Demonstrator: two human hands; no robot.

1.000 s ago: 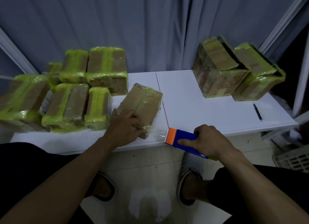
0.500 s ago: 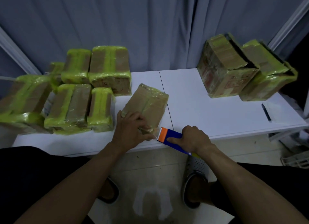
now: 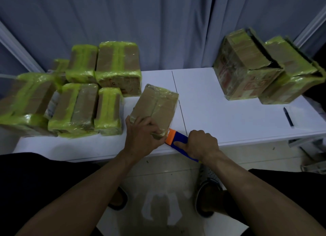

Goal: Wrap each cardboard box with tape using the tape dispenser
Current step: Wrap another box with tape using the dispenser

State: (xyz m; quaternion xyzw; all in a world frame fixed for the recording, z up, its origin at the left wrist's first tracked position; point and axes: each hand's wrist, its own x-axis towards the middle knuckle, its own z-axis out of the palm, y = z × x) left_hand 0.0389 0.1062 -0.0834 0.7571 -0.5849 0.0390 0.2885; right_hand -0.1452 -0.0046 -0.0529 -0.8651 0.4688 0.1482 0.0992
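A small brown cardboard box [image 3: 156,104] with clear and greenish tape lies tilted on the white table [image 3: 220,116], near its front edge. My left hand [image 3: 141,133] presses on the box's near end, fingers curled over it. My right hand [image 3: 201,143] grips the blue tape dispenser [image 3: 178,140]; its orange head touches the box's near right corner.
Several boxes wrapped in yellow-green tape [image 3: 79,98] are stacked at the left of the table. Two larger taped boxes [image 3: 247,66] stand at the back right. A dark pen [image 3: 288,116] lies near the right edge. Grey curtain behind; my feet on the floor below.
The dispenser has moved left from about a hand's width away until its orange head meets the box's near corner. My left hand stayed on the box.
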